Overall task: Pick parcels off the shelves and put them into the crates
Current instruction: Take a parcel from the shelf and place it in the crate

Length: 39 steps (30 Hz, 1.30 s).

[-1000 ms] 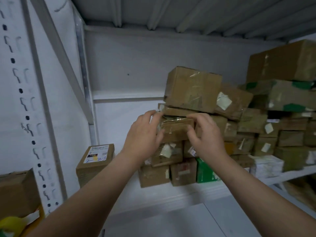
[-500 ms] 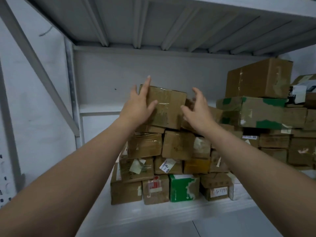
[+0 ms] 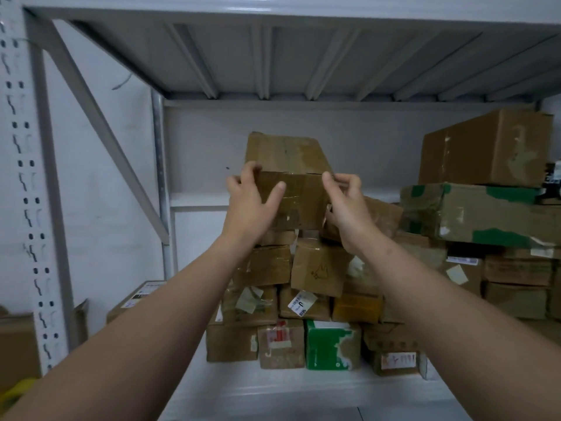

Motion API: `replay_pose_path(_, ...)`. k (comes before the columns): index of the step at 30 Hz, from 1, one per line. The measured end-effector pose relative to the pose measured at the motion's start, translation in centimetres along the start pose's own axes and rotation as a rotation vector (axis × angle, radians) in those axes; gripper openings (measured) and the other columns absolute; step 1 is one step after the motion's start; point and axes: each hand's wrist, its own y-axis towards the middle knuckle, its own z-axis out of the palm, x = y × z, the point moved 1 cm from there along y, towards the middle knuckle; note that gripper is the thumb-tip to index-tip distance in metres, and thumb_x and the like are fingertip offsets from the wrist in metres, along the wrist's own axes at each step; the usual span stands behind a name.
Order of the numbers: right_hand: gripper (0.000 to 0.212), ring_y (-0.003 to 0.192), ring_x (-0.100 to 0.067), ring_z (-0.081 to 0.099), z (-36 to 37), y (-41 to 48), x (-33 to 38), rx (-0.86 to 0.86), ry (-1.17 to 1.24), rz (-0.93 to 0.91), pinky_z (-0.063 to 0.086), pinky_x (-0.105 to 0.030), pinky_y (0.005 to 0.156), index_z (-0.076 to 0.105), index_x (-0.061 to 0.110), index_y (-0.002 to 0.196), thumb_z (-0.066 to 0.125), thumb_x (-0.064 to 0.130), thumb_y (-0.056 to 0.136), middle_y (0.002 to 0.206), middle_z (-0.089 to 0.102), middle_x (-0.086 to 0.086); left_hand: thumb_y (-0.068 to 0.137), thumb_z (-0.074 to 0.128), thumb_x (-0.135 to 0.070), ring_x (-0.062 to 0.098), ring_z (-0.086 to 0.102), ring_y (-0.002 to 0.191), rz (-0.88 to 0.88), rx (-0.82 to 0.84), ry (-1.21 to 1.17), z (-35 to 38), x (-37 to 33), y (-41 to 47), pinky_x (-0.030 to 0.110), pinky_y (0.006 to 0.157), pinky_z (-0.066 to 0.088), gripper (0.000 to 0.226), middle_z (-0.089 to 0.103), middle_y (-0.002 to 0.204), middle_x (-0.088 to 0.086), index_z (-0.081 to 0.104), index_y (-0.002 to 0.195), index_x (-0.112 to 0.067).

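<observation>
At the far left stands a white perforated upright (image 3: 28, 208), with a grey diagonal brace (image 3: 106, 132) running down from it toward the back post. Low beside the post a flat box with a white label (image 3: 135, 299) lies on the shelf (image 3: 273, 387), apart from the main pile. The left hand (image 3: 252, 205) grips the top parcel (image 3: 291, 183), a plain brown carton: its fingers curl over the upper left edge and the thumb presses on the taped front face. This parcel sits at the top of the pile of cartons (image 3: 315, 268) in the middle of the shelf, tipped so that its top face shows; whether its underside touches the boxes beneath cannot be told. The right hand (image 3: 349, 208) holds the parcel's upper right corner, fingers bent round the edge. At the foot of the pile is a green-and-white box (image 3: 331, 344). To the right a long carton with green tape (image 3: 479, 211) carries a large brown box (image 3: 485, 147).
</observation>
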Motion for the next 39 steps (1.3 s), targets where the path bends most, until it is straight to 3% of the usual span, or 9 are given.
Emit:
replay_pose_path(6, 0.028, 0.115, -0.027, 0.053, 1.2, -0.5, -1.0, 0.019, -0.013, -0.033, 0.046, -0.048, 0.101, 0.04, 0.029, 0.103, 0.056, 0.048, 0.091, 0.116, 0.05, -0.005, 0.097, 0.048, -0.034, -0.01, 0.041, 0.087, 0.001, -0.208, -0.087, -1.7, -0.3, -0.9, -0.006, 0.067, 0.033, 0.02, 0.031, 0.11, 0.002, 0.036, 0.102, -0.019)
replay_pose_path(15, 0.044, 0.119, -0.006, 0.052, 2.6, -3.7, -0.2, 0.084, 0.1, -0.17, 0.047, -0.025, 0.095, 0.046, 0.046, 0.124, 0.061, 0.02, 0.092, 0.131, 0.052, 0.012, 0.091, 0.06, -0.026, 0.003, 0.053, 0.111, -0.075, -0.089, -0.33, -5.6, 0.9, -3.1, 0.025, 0.095, 0.048, 0.046, 0.044, 0.119, -0.013, 0.042, 0.133, -0.027)
replay_pose_path(18, 0.013, 0.13, -0.004, 0.035, 3.6, -5.5, 1.0, 0.066, 0.039, -0.282, 0.038, -0.015, 0.097, 0.058, 0.052, 0.101, 0.056, 0.043, 0.092, 0.139, 0.041, 0.013, 0.082, 0.065, -0.049, -0.018, 0.052, 0.099, -0.156, -0.046, -0.465, -7.1, 1.6, -4.0, 0.006, 0.078, 0.048, 0.073, 0.047, 0.114, -0.028, 0.028, 0.142, -0.029)
replay_pose_path(21, 0.011, 0.128, -0.002, 0.042, 5.2, -6.9, 1.8, 0.097, 0.015, -0.253, 0.043, -0.016, 0.093, 0.057, 0.048, 0.1, 0.054, 0.043, 0.091, 0.135, 0.045, 0.019, 0.067, 0.067, -0.06, -0.005, 0.047, 0.112, -0.21, -0.029, -0.523, -8.6, 2.4, -4.9, 0.006, 0.078, 0.043, 0.1, 0.037, 0.129, -0.02, 0.008, 0.145, -0.04)
replay_pose_path(26, 0.105, 0.11, 0.001, 0.054, 7.0, -8.5, 2.5, 0.117, -0.08, -0.068, 0.046, -0.022, 0.089, 0.026, 0.034, 0.145, 0.071, 0.066, 0.056, 0.114, 0.051, 0.028, 0.068, 0.062, -0.062, 0.005, 0.031, 0.126, -0.195, 0.028, -0.418, -11.7, 3.5, -5.7, 0.02, 0.098, 0.035, 0.101, 0.021, 0.149, -0.006, 0.006, 0.148, -0.035)
replay_pose_path(31, 0.081, 0.083, 0.01, 0.064, 9.9, -10.5, 3.0, 0.031, -0.038, -0.082, 0.05, -0.01, 0.062, 0.04, 0.029, 0.128, 0.083, 0.049, 0.062, 0.101, 0.065, 0.017, 0.079, 0.02, -0.08, 0.014, 0.013, 0.141, -0.145, 0.117, -0.111, -13.3, 3.7, -6.5, 0.041, 0.118, 0.015, 0.079, 0.015, 0.155, -0.002, 0.017, 0.148, -0.042)
replay_pose_path(34, 0.068, 0.09, 0.014, 0.061, 11.3, -12.4, 2.4, -0.025, -0.088, -0.175, 0.049, -0.007, 0.067, 0.037, 0.033, 0.126, 0.081, 0.031, 0.074, 0.106, 0.063, 0.019, 0.083, 0.036, -0.073, 0.005, 0.051, 0.122, -0.085, 0.249, -0.407, -14.2, 3.5, -7.4, 0.03, 0.093, 0.052, 0.07, 0.053, 0.134, -0.015, 0.032, 0.143, -0.038)
replay_pose_path(36, 0.063, 0.096, 0.009, 0.062, 12.0, -13.5, 2.0, -0.01, -0.102, -0.2, 0.053, -0.013, 0.071, 0.037, 0.038, 0.126, 0.077, 0.025, 0.08, 0.11, 0.062, 0.019, 0.084, 0.059, -0.052, -0.001, 0.062, 0.104, -0.073, 0.216, -0.5, -15.0, 4.0, -8.2, 0.015, 0.074, 0.053, 0.061, 0.063, 0.116, -0.022, 0.039, 0.139, -0.033)
replay_pose_path(39, 0.06, 0.1, 0.014, 0.058, 12.8, -14.6, 1.7, 0.002, -0.112, -0.225, 0.053, -0.013, 0.071, 0.037, 0.038, 0.126, 0.074, 0.017, 0.083, 0.11, 0.058, 0.024, 0.083, 0.064, -0.043, 0.006, 0.065, 0.104, -0.099, 0.185, -0.541, -15.6, 5.3, -9.3, 0.019, 0.077, 0.055, 0.059, 0.066, 0.116, -0.015, 0.044, 0.137, -0.028)
